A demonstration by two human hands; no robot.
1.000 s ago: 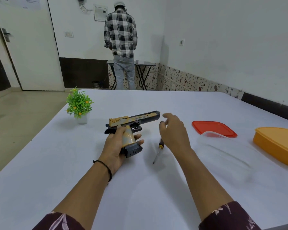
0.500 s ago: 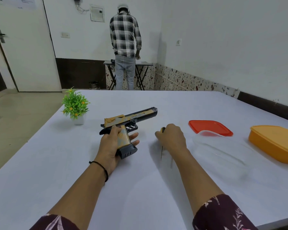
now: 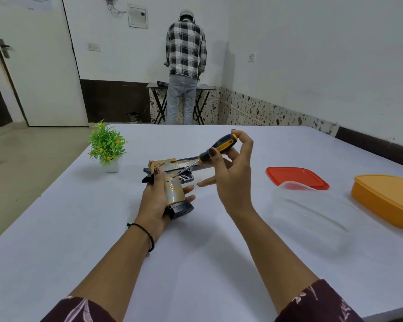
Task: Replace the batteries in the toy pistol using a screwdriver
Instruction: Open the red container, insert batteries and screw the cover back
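Nearest me, two dark floral sleeves (image 3: 312, 303) led out over the white table (image 3: 196, 263). The left hand (image 3: 154, 203), a black band (image 3: 147, 235) at its wrist, was wrapped round the grip of the toy pistol (image 3: 173, 191). It held the gun just above the tabletop with the butt toward the person and the barrel pointing away to the right, the thumb lying up near the rear of the slide.

Just beyond it, the right hand (image 3: 233, 180) pinched the black-and-yellow handle of the screwdriver (image 3: 219, 147) between thumb and upper fingers, the lower fingers loosely spread. The shaft slanted down to the left and its tip met the side of the pistol just above the grip. Whether it sat in a screw, I could not tell.

To the right stood a clear tub (image 3: 312, 212), with a red lid (image 3: 296, 176) flat behind it and an orange lidded box (image 3: 386, 198) near the table's edge. On the far left side stood a small green plant (image 3: 107, 145) in a white pot.

At the back wall a person in a checked shirt (image 3: 186, 54) stood facing away at a small folding table (image 3: 154, 86).
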